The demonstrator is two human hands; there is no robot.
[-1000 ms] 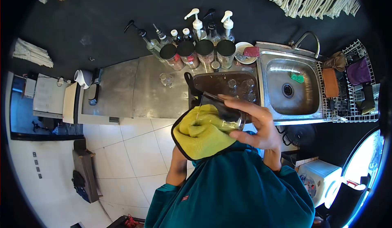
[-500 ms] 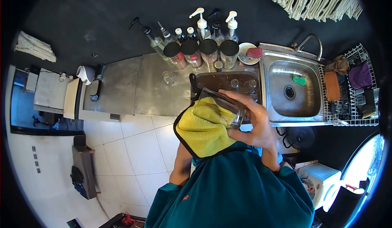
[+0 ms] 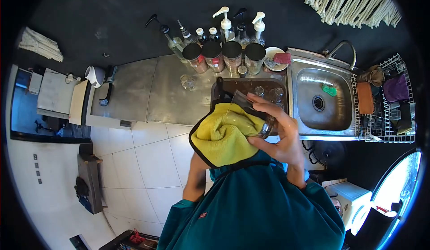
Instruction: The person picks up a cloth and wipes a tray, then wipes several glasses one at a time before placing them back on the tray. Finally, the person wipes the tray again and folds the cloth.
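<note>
My right hand (image 3: 284, 136) is wrapped round a clear drinking glass (image 3: 242, 104), which is tilted with its rim toward the upper left. A yellow-green cloth (image 3: 221, 140) with a black edge is bunched against the glass and partly inside it. Beneath the cloth is my left hand; its fingers are hidden and only the wrist and forearm show below. Beyond the glass, a brown tray (image 3: 224, 88) on the steel counter holds several small upturned glasses (image 3: 278, 91).
A steel sink (image 3: 324, 115) with a green sponge (image 3: 329, 90) is at the right, beside a wire dish rack (image 3: 392, 136). Lidded jars (image 3: 232, 58) and pump bottles (image 3: 227, 33) line the wall. A small glass (image 3: 187, 82) stands on the steel counter (image 3: 172, 102).
The glass has shifted slightly right, and the cloth has bunched and folded differently around it. The whole view has moved a little. My right hand still holds the glass.
</note>
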